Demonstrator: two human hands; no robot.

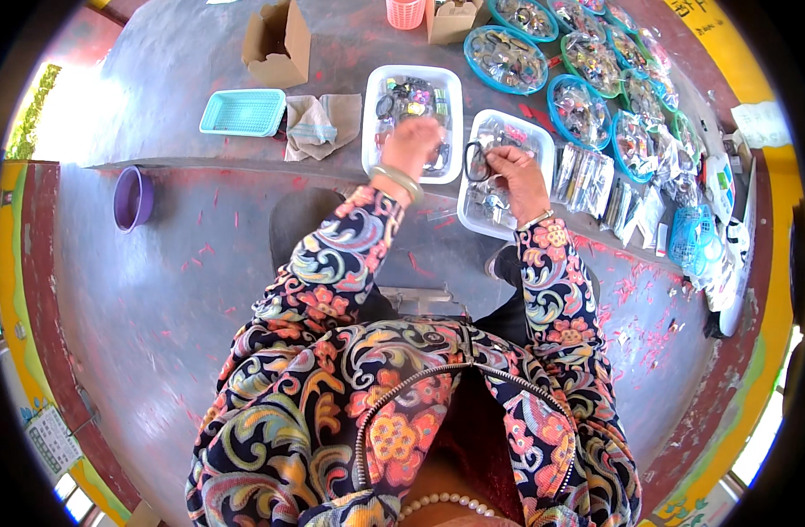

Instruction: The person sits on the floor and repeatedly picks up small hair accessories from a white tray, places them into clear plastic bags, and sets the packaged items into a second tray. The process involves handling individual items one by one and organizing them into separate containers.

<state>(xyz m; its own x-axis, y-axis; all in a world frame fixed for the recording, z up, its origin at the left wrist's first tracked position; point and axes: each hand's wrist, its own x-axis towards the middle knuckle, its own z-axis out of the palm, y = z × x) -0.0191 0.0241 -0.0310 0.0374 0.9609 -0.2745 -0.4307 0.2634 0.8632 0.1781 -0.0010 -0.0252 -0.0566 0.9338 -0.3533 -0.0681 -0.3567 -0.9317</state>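
Note:
My right hand [523, 178] pinches a black loop-shaped band [475, 163] over the left side of the right white tray [550, 167]. The band stands out to the left of my fingertips; its exact kind is hard to make out. Small clear-wrapped pieces [490, 204] lie in that tray. Above the left white tray [370, 114] is my left hand [411, 143], its fingers bent and blurred, so I cannot tell whether they hold anything. Dark and coloured small items [411, 92] fill part of the left tray, partly hidden by this hand.
Teal baskets of wrapped goods [506, 60] crowd the back right, with clear packets [583, 176] before them. At the back left are a turquoise basket [242, 112], folded cloth [323, 126] and open cardboard box [277, 46]. A purple basin [134, 199] stands lower left.

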